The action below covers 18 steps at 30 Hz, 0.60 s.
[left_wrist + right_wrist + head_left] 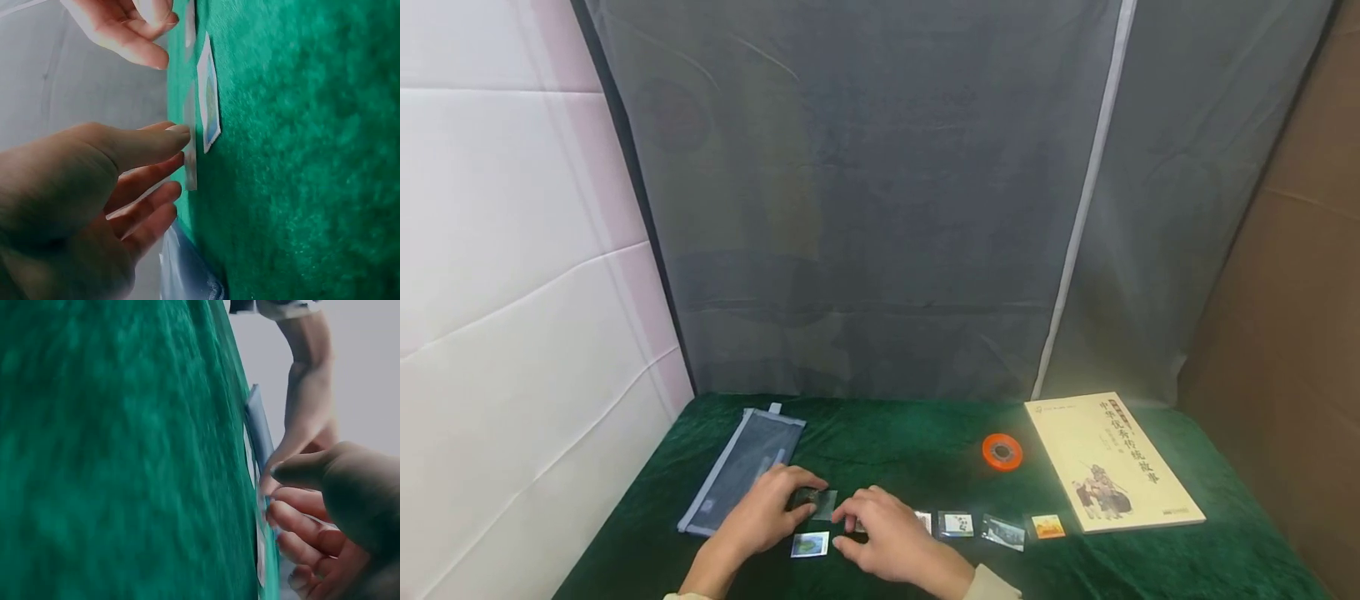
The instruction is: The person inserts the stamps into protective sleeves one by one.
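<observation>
My left hand (769,507) grips a small clear plastic sleeve (826,505) low over the green cloth, its thumb and fingers at the sleeve's edges. In the left wrist view the sleeve (190,172) appears edge-on at the thumb tip. A stamp with a blue and green picture (809,545) lies just in front, white border visible. To the right, my right hand (887,533) hovers with fingers loosely bent and thumb apart, nothing between them. It partly covers another small card (924,522).
Right of the hands lie a sleeved stamp (957,524), a dark sleeved stamp (1003,533) and an orange stamp (1048,527). Behind them sits an orange ring-shaped roll (1002,452). A cream book (1112,467) lies far right, a grey-blue mesh zip pouch (737,467) at left.
</observation>
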Each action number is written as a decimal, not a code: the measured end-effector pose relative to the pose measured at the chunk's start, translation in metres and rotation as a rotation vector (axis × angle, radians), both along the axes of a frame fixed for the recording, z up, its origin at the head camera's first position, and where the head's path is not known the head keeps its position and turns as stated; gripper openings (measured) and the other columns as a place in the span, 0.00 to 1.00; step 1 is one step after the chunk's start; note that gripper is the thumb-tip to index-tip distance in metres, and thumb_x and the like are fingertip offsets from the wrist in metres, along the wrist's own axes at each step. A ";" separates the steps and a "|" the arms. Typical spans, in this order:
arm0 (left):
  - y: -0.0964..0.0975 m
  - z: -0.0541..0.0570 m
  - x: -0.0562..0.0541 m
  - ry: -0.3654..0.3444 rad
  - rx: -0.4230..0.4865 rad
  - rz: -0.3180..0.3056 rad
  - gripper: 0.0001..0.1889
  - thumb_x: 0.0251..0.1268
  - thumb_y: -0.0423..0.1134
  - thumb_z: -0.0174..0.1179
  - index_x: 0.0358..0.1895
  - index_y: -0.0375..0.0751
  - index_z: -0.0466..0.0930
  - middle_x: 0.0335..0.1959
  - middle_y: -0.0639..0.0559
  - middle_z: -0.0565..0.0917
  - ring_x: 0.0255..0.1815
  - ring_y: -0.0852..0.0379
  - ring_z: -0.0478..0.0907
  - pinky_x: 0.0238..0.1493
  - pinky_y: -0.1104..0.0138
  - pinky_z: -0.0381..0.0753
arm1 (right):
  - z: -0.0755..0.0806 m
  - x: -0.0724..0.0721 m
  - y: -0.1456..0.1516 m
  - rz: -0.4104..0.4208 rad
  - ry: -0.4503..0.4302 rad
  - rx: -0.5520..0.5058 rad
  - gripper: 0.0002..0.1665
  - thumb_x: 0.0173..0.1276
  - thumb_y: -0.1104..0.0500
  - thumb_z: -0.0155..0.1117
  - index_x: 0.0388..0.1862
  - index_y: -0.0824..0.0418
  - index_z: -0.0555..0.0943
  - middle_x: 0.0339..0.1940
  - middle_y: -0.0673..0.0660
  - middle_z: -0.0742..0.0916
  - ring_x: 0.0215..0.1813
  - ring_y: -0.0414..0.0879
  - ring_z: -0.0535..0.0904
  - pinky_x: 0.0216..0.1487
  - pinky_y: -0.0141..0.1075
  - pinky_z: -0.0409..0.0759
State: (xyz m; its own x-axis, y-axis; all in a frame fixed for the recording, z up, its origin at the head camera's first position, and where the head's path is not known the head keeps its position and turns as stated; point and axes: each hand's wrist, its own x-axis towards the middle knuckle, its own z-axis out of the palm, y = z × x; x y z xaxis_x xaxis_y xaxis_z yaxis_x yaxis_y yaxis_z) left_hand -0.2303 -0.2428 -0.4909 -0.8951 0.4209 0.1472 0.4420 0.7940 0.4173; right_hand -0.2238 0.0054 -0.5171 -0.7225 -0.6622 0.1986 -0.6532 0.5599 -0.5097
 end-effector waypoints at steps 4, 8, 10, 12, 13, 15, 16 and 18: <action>0.001 -0.001 -0.005 -0.013 -0.004 -0.013 0.16 0.63 0.33 0.77 0.53 0.47 0.92 0.51 0.54 0.91 0.53 0.50 0.84 0.52 0.50 0.85 | -0.001 0.004 -0.012 0.032 -0.015 0.057 0.18 0.77 0.44 0.72 0.60 0.46 0.88 0.34 0.34 0.78 0.39 0.28 0.69 0.43 0.25 0.74; 0.001 -0.002 -0.008 -0.006 0.002 -0.025 0.17 0.60 0.30 0.78 0.52 0.47 0.92 0.48 0.56 0.91 0.50 0.52 0.84 0.51 0.54 0.84 | -0.003 0.007 -0.020 0.030 0.026 0.090 0.20 0.77 0.40 0.71 0.59 0.46 0.88 0.32 0.34 0.78 0.38 0.28 0.70 0.42 0.25 0.74; 0.001 -0.002 -0.010 -0.011 0.006 -0.031 0.18 0.59 0.30 0.79 0.52 0.48 0.92 0.44 0.58 0.89 0.47 0.56 0.83 0.49 0.58 0.82 | -0.003 0.007 -0.022 0.015 0.037 0.095 0.19 0.75 0.39 0.72 0.58 0.46 0.88 0.31 0.34 0.77 0.38 0.28 0.70 0.42 0.25 0.74; 0.001 -0.002 -0.012 -0.022 0.014 -0.033 0.18 0.58 0.29 0.79 0.51 0.49 0.92 0.41 0.60 0.87 0.44 0.58 0.80 0.46 0.62 0.80 | -0.004 0.008 -0.024 -0.002 0.041 0.092 0.18 0.74 0.40 0.74 0.57 0.45 0.88 0.31 0.34 0.77 0.38 0.27 0.71 0.41 0.25 0.73; 0.001 -0.001 -0.012 -0.028 0.018 -0.030 0.18 0.57 0.29 0.79 0.51 0.50 0.92 0.40 0.60 0.86 0.43 0.59 0.79 0.45 0.63 0.79 | -0.004 0.007 -0.024 -0.008 0.036 0.087 0.17 0.73 0.40 0.75 0.55 0.44 0.88 0.31 0.34 0.78 0.38 0.28 0.71 0.41 0.25 0.73; 0.002 -0.001 -0.012 -0.032 0.024 -0.024 0.19 0.56 0.29 0.80 0.49 0.51 0.92 0.38 0.61 0.85 0.42 0.60 0.78 0.44 0.64 0.77 | -0.005 0.007 -0.025 -0.014 0.028 0.080 0.16 0.72 0.41 0.77 0.53 0.44 0.88 0.30 0.34 0.78 0.38 0.28 0.71 0.41 0.26 0.72; 0.002 0.000 -0.012 -0.029 0.027 -0.022 0.19 0.56 0.28 0.80 0.49 0.51 0.92 0.38 0.61 0.84 0.42 0.60 0.78 0.44 0.64 0.77 | -0.005 0.007 -0.025 -0.015 0.020 0.074 0.15 0.71 0.42 0.78 0.52 0.44 0.87 0.30 0.35 0.78 0.38 0.28 0.71 0.41 0.26 0.72; 0.003 0.001 -0.012 -0.013 0.034 -0.020 0.19 0.55 0.28 0.80 0.48 0.51 0.92 0.37 0.61 0.84 0.41 0.60 0.78 0.44 0.63 0.77 | -0.005 0.007 -0.025 -0.018 0.021 0.064 0.14 0.70 0.43 0.79 0.49 0.43 0.86 0.31 0.35 0.78 0.38 0.28 0.71 0.41 0.26 0.72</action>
State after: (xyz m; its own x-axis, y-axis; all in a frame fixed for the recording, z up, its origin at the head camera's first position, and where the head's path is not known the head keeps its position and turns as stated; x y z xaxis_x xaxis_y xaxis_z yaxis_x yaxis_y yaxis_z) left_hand -0.2419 -0.2394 -0.4903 -0.8884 0.4339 0.1499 0.4521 0.7703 0.4498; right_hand -0.2169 -0.0197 -0.5219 -0.7302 -0.6614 0.1716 -0.6535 0.6025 -0.4582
